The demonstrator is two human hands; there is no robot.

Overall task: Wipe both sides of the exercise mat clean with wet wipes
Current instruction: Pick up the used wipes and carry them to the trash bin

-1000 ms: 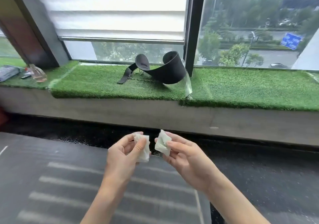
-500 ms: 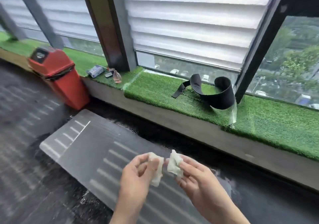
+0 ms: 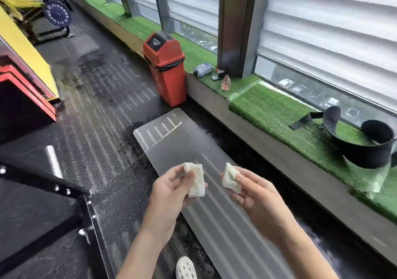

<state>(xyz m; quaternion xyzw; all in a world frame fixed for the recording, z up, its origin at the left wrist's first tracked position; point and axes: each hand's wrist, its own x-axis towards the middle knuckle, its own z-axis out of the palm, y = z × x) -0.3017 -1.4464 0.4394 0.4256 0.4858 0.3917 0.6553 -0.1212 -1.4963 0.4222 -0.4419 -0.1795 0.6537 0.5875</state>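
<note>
The grey exercise mat [image 3: 178, 145] lies flat, light-striped, at centre frame. The left hand [image 3: 171, 189] pinches a wet wipe [image 3: 196, 181], the right hand [image 3: 256, 196] a second wipe [image 3: 229, 178]. The red bin [image 3: 166, 72] hides its contents.

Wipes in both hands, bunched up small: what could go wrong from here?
1. The left wipe and right wipe are small wads next to the long mat; patches may go unwiped.
2. The left hand and right hand only pinch them, so one could drop onto the speckled floor and pick up grit.
3. The shoe stands by the mat's edge; a step might dirty it.
</note>
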